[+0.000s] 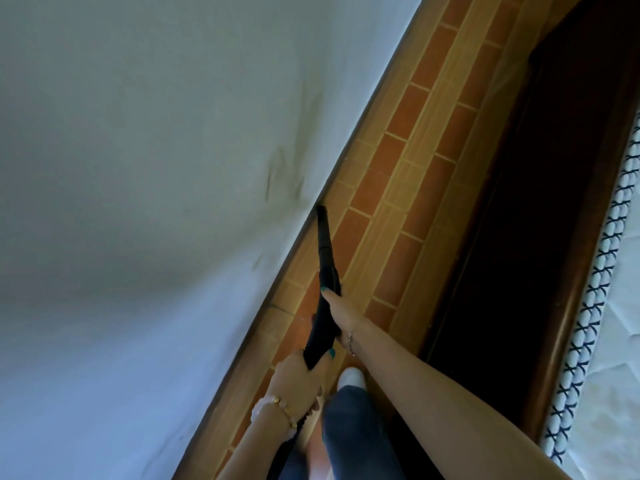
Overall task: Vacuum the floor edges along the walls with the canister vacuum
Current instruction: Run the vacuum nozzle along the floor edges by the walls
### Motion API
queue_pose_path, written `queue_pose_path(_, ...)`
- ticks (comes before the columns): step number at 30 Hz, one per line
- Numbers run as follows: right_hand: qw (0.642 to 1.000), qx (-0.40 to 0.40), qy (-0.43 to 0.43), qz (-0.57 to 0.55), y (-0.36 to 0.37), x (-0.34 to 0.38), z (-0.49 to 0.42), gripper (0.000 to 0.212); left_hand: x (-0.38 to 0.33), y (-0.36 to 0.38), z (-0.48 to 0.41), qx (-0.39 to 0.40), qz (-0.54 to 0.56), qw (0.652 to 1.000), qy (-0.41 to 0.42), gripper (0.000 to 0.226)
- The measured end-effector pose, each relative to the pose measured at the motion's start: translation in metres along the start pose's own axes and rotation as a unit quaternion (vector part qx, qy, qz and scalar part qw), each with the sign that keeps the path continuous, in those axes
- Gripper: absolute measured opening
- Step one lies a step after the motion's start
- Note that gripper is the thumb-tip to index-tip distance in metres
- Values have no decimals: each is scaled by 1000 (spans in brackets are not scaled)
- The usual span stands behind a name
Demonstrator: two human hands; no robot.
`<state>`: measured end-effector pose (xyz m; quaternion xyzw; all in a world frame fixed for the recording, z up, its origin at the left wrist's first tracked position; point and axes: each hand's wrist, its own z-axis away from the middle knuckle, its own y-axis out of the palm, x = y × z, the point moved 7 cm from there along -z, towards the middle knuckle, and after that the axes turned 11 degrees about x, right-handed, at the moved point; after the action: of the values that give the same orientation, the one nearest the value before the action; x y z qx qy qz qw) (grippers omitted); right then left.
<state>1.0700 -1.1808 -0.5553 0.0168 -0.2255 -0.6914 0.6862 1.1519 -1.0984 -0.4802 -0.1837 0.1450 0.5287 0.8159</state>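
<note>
A black vacuum wand (325, 244) with a narrow crevice tip points away from me along the floor edge. Its tip touches the brown skirting board (367, 109) at the foot of the white wall (138, 168). My left hand (299, 379) grips the wand's lower end, near the hose. My right hand (341, 315) holds the wand higher up, fingers wrapped round it from the right. The canister itself is out of view.
A strip of orange and tan floor tiles (415, 161) runs between the wall and a dark wooden bed frame (540, 202) on the right. A white mattress (616, 341) with blue-patterned piping lies on it. My white shoe (351, 375) and jeans leg stand on the tiles.
</note>
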Motion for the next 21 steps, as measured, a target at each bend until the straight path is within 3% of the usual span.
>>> queue_pose_path(5,999,-15,-31,-40,-11,30,-1,36,-32,-2,-25,15,-10,1000,-1,37)
queue_pose_path(12,995,-37,-65,63,-21,92,-11,37,-82,-8,-50,23,-29,999,13,44)
queue_pose_path(21,989,-50,-59,125,-23,134,-34,37,-109,-14,-79,36,29,999,-14,38)
